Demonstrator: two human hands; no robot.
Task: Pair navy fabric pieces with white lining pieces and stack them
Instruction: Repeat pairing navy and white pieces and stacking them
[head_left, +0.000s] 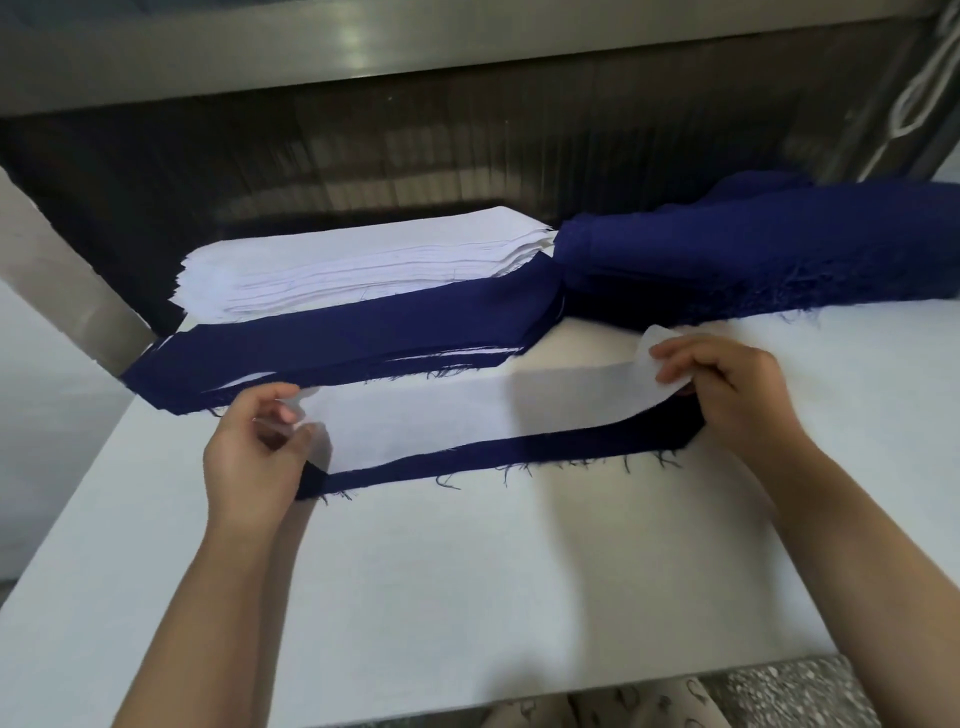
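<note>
The white table (519, 571) carries a navy piece (519, 451) near its middle. Behind and right of that piece lies a navy heap (753, 249); behind it, a navy stack (337, 343), then a white stack (353, 265). A lining (441, 410) lies over the piece, leaving its frayed near edge uncovered. The left hand (249, 457) and right hand (737, 395) each pinch one lining end in curled fingers (675, 353), lifted slightly.

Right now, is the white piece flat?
Not flat: the white piece has raised ends, pinched by left hand and right hand, over the navy piece.
</note>
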